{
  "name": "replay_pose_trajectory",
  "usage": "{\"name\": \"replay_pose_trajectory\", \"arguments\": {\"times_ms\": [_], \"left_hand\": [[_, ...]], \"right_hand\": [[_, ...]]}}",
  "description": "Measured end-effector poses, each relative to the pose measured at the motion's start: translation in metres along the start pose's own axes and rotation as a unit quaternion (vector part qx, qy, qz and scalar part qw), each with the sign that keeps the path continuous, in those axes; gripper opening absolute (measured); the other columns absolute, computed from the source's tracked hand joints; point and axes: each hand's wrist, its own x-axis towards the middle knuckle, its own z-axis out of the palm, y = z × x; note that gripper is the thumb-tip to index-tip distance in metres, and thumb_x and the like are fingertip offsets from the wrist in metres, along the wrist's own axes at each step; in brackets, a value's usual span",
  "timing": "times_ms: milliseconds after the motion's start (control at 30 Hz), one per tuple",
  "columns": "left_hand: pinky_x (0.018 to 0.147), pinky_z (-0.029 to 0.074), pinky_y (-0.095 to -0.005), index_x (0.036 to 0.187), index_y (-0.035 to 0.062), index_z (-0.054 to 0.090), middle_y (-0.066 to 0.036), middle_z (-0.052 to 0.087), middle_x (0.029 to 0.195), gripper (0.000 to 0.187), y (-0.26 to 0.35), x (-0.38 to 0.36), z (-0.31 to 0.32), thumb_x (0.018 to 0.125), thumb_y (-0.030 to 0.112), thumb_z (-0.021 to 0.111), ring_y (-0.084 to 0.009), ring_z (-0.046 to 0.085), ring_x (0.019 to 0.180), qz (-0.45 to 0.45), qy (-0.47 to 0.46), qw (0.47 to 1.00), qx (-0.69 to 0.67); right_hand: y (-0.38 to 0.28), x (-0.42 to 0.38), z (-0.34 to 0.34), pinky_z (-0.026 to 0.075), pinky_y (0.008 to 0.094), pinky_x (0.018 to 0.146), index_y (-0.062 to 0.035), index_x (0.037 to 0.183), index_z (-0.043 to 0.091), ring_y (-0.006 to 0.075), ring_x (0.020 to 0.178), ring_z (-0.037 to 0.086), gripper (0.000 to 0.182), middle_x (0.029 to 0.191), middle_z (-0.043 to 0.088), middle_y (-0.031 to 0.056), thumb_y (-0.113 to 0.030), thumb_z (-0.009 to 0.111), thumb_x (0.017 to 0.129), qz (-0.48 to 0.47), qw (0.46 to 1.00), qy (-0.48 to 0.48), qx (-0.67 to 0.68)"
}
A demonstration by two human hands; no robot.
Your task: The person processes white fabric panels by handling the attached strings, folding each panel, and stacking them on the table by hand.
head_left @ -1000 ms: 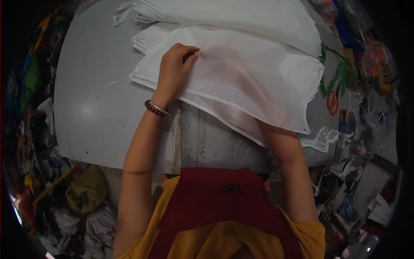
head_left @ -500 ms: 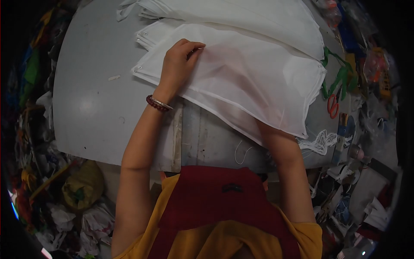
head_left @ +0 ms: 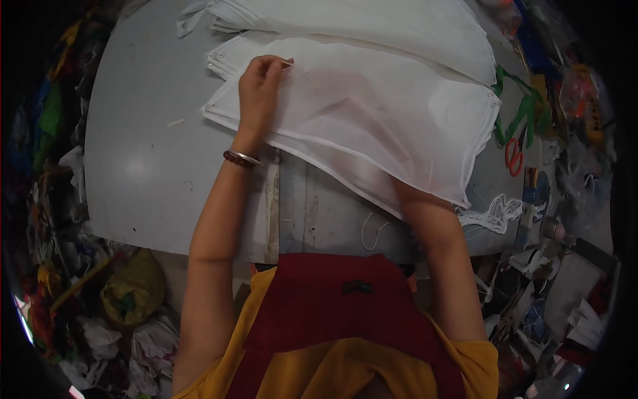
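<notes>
Sheer white fabric (head_left: 438, 133) lies in layers on the table, with small metal eyelets at its corners. My left hand (head_left: 260, 93) is over its left part, thumb and fingers pinched together; whatever sits at the fingertips is too small to name. My right forearm (head_left: 432, 226) goes in under the top layer from the near edge. Through the cloth my right hand (head_left: 345, 86) shows only as a dim pinkish shape, so its fingers cannot be made out.
More folded white fabric (head_left: 359, 33) is stacked behind. Orange-handled scissors (head_left: 513, 157), green strips (head_left: 528, 113) and a bundle of white strings (head_left: 495, 214) lie at right. The grey table (head_left: 153, 159) has a loose string (head_left: 373, 233) near its front edge. Clutter surrounds it.
My left hand has shifted left over the cloth, fingers still pinched. The right arm stays under the fabric with little change.
</notes>
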Motion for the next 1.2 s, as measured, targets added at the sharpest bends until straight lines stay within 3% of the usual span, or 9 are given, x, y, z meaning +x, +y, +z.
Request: {"name": "replay_pose_trajectory", "arguments": {"times_ms": [100,200,333,500,733,833,933,1033,1200], "left_hand": [[0.087,0.046,-0.0316,0.084,0.0025,0.053,-0.003,0.053,0.072,0.007,0.010,0.003,-0.018,0.090,0.006,0.049,-0.0170,0.057,0.073,-0.161,0.057,0.895,-0.412],[0.044,0.033,-0.0174,0.067,0.0086,0.040,0.001,0.038,0.062,0.023,0.002,0.015,-0.076,0.088,0.002,0.044,-0.0086,0.037,0.052,-0.140,-0.051,0.848,-0.508],[0.041,0.019,-0.0218,0.063,0.0115,0.033,0.002,0.026,0.058,0.028,0.029,0.016,-0.201,0.088,0.005,0.046,-0.0080,0.024,0.048,-0.032,0.165,0.944,-0.284],[0.043,0.024,-0.0273,0.065,0.0094,0.033,0.000,0.029,0.061,0.030,0.043,-0.023,-0.357,0.093,0.016,0.043,-0.0124,0.023,0.049,0.018,0.489,0.863,-0.122],[0.042,0.027,-0.0175,0.089,0.0056,0.059,0.005,0.040,0.063,0.018,0.055,0.036,-0.106,0.092,0.022,0.054,-0.0026,0.033,0.049,0.055,0.234,0.970,0.019],[0.046,0.030,-0.0164,0.097,0.0062,0.065,0.005,0.051,0.067,0.020,0.051,0.031,0.042,0.090,0.023,0.056,-0.0011,0.037,0.056,0.039,-0.008,0.994,0.103],[0.065,0.046,-0.0240,0.093,0.0044,0.067,-0.006,0.066,0.083,0.022,0.030,0.029,0.160,0.089,0.023,0.057,-0.0121,0.060,0.078,0.135,-0.294,0.933,0.158],[0.068,0.048,-0.0330,0.091,0.0075,0.067,-0.011,0.066,0.086,0.020,-0.014,0.031,0.238,0.082,0.024,0.061,-0.0236,0.062,0.077,0.128,-0.339,0.881,0.303],[0.065,0.047,-0.0344,0.087,0.0075,0.066,-0.009,0.065,0.083,0.019,-0.055,0.003,0.265,0.076,0.023,0.066,-0.0246,0.062,0.075,0.143,-0.274,0.890,0.336]], "right_hand": [[-0.001,-0.003,0.001,0.046,0.0371,0.084,-0.0029,0.112,0.056,0.0247,0.095,0.057,0.030,0.103,0.060,0.0117,-0.013,0.050,0.085,0.056,0.990,-0.004,0.129],[0.001,-0.004,0.002,0.046,0.0349,0.080,-0.0023,0.109,0.058,0.0219,0.090,0.058,0.028,0.098,0.061,0.0102,-0.013,0.051,0.085,0.112,0.961,-0.001,0.254],[0.052,-0.058,-0.004,0.047,0.0320,0.076,-0.0014,0.105,0.060,0.0181,0.084,0.058,0.025,0.092,0.063,0.0083,-0.013,0.053,0.084,0.201,0.889,0.008,0.411],[0.183,0.039,0.025,0.048,0.0283,0.070,-0.0004,0.101,0.062,0.0134,0.076,0.059,0.022,0.084,0.065,0.0059,-0.013,0.055,0.084,0.307,0.757,0.036,0.576],[0.208,0.049,0.033,0.044,0.0203,0.063,0.0026,0.095,0.065,0.0055,0.070,0.055,0.023,0.076,0.063,0.0011,-0.013,0.061,0.079,0.225,0.874,0.144,0.405],[0.205,0.060,0.032,0.046,0.0224,0.065,0.0040,0.094,0.064,0.0091,0.072,0.059,0.024,0.081,0.065,0.0035,-0.015,0.062,0.079,0.186,0.693,0.159,0.679],[0.222,0.070,0.063,0.048,0.0261,0.071,0.0043,0.099,0.062,0.0145,0.081,0.061,0.023,0.089,0.065,0.0055,-0.009,0.056,0.082,0.272,0.763,0.102,0.577],[0.224,0.076,0.084,0.049,0.0263,0.065,0.0027,0.096,0.063,0.0140,0.077,0.061,0.021,0.089,0.065,0.0061,-0.008,0.053,0.082,0.182,0.906,0.162,0.345],[0.222,0.081,0.120,0.048,0.0266,0.062,0.0003,0.092,0.064,0.0114,0.075,0.059,0.021,0.087,0.064,0.0063,-0.011,0.049,0.083,0.273,0.710,0.294,0.578]]}}
